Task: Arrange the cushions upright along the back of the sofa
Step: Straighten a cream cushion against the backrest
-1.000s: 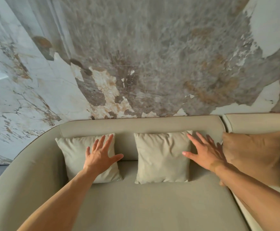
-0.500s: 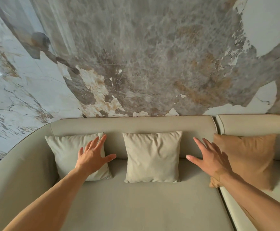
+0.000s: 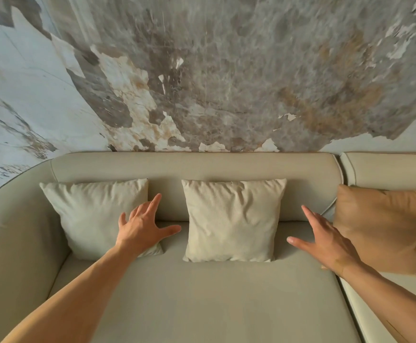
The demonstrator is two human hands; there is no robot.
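Head view: three cushions [image 3: 231,219] stand upright against the sofa back [image 3: 192,164]; both hands [image 3: 140,231] spread, empty.

- Sofa [image 3: 202,293], lower frame: plain pale beige.
- Left cushion [image 3: 88,214] and middle cushion [image 3: 231,219]: plain cream.
- Right cushion [image 3: 385,226]: plain tan-brown.
- Wall [image 3: 226,70], upper frame: mottled grey-brown marble pattern with white and ochre patches.

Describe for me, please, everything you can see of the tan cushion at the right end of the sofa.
The tan cushion is a square, soft-looking pillow in brownish-orange fabric, creased near its top edge. It stands roughly upright, leaning on the sofa backrest of the right-hand section, its bottom on the seat. The right hand, fingers spread and straight, overlaps its left edge; whether they touch cannot be told. Its right side runs out of frame.
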